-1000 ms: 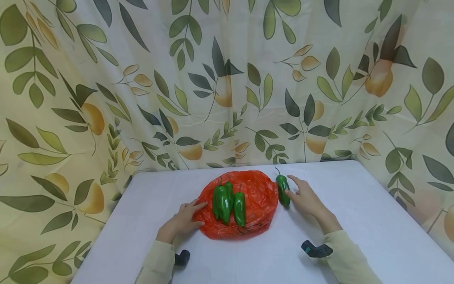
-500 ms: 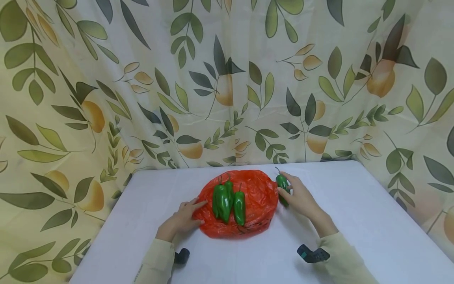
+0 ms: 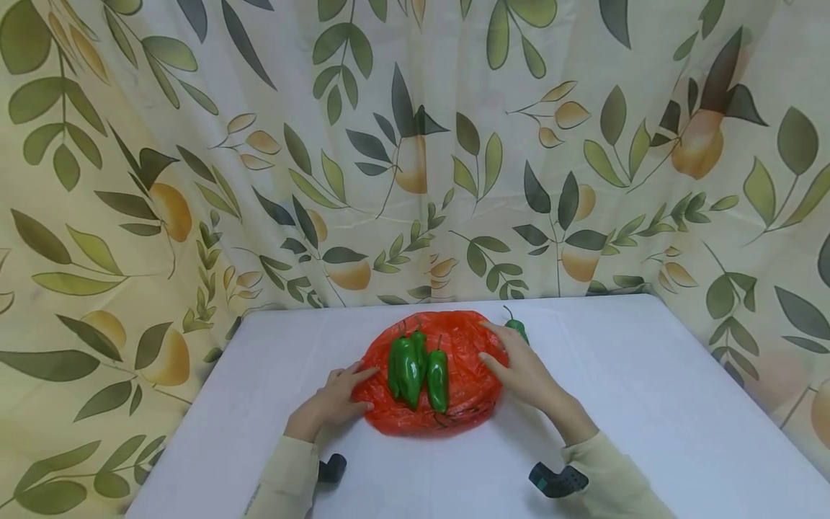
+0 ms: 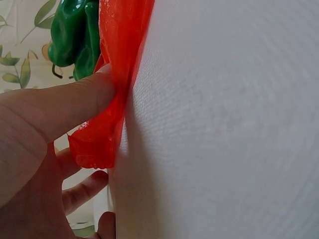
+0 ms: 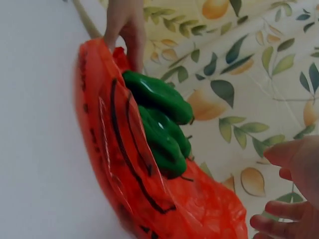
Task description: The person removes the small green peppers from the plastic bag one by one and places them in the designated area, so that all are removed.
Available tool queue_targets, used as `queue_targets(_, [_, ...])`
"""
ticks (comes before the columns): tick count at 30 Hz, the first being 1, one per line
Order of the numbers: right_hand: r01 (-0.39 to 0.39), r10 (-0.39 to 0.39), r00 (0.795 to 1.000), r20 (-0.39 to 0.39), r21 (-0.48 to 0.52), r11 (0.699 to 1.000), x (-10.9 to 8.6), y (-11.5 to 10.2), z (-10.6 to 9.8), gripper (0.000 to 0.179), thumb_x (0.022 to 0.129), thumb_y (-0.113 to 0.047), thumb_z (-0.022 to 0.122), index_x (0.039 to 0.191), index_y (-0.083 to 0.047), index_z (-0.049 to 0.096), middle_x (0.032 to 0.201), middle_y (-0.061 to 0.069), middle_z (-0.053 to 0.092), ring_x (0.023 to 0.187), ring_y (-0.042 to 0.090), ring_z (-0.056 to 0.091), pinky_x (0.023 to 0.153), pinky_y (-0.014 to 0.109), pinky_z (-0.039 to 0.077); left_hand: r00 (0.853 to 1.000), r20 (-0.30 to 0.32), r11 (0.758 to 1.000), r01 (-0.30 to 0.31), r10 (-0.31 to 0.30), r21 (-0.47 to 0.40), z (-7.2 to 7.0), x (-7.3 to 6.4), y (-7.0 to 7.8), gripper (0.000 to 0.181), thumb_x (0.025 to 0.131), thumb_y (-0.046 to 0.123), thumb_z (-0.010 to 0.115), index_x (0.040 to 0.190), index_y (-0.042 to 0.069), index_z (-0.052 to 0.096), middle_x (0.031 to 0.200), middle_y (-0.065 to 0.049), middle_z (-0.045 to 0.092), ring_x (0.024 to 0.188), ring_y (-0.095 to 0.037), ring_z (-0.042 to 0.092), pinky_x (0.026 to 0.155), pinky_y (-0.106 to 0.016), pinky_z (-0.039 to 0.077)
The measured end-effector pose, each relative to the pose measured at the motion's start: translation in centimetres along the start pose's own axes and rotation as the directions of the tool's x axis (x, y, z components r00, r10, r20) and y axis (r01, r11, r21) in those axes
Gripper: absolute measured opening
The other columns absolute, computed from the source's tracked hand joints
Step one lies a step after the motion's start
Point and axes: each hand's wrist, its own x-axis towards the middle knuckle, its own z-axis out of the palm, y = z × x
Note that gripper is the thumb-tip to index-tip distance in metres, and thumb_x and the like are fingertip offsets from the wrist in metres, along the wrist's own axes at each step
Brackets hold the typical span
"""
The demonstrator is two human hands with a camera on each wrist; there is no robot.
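We've got a red plastic bag (image 3: 465,366) spread on the white surface (image 3: 415,476), w/ a bunch of green peppers (image 3: 408,371), at least 3, lying side by side on top of it, stems pointing to the bag's far edge. Our L hand (image 3: 333,402) is at the bag's left edge: fingers relaxed & spread, thumb tip touching the plastic, not curled round anything. Our R hand (image 3: 521,371) is over the bag's right side, thumb & index well apart, nothing in hold; R wrist view shows it apart from the peppers. A separate green pepper (image 3: 517,328) lies just right of the bag, partly hidden behind our R hand. Nearer us than the bag, there's a black device (image 3: 558,481) by each light sleeve (image 3: 612,476). Behind the bag: floral curtain (image 3: 447,173).
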Motion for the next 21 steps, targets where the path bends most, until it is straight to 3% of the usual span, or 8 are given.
queue_targets(4, [0.002, -0.004, 0.999, 0.043, 0.054, 0.999, -0.1, -0.6, 1.0, 0.061, 0.099, -0.024, 0.064, 0.153, -0.012, 0.040, 0.153, 0.021, 0.044, 0.138, 0.045, 0.045, 0.097, 0.062, 0.054, 1.000, 0.000, 1.000, 0.002, -0.002, 0.003, 0.0, 0.0, -0.1, 0.068, 0.089, 0.026, 0.077, 0.151, 0.031, 0.049, 0.165, -0.007, 0.034, 0.144, -0.039, 0.032, 0.100, -0.069, 0.048])
queue_targets(10, [0.032, -0.040, 0.995, 0.090, 0.089, 0.995, -0.2, -1.3, 2.9, 0.060, 0.099, -0.025, 0.064, 0.153, -0.016, 0.041, 0.154, 0.017, 0.044, 0.143, 0.043, 0.041, 0.103, 0.067, 0.048, 1.000, 0.000, 1.000, 0.011, -0.011, 0.014, -0.2, 0.1, -0.3, 0.068, 0.089, 0.027, 0.077, 0.151, 0.032, 0.048, 0.165, -0.006, 0.033, 0.145, -0.039, 0.032, 0.102, -0.071, 0.045])
queue_targets(21, [0.015, -0.045, 0.980, 0.194, 0.152, 0.988, -1.0, -1.4, 6.0, 0.060, 0.099, -0.022, 0.065, 0.154, -0.021, 0.041, 0.152, 0.012, 0.045, 0.141, 0.037, 0.046, 0.110, 0.062, 0.045, 1.000, 0.007, 1.000, 0.008, -0.008, 0.003, -0.2, 0.2, -0.1, 0.069, 0.089, 0.027, 0.077, 0.151, 0.032, 0.048, 0.165, -0.007, 0.033, 0.145, -0.039, 0.031, 0.103, -0.072, 0.044])
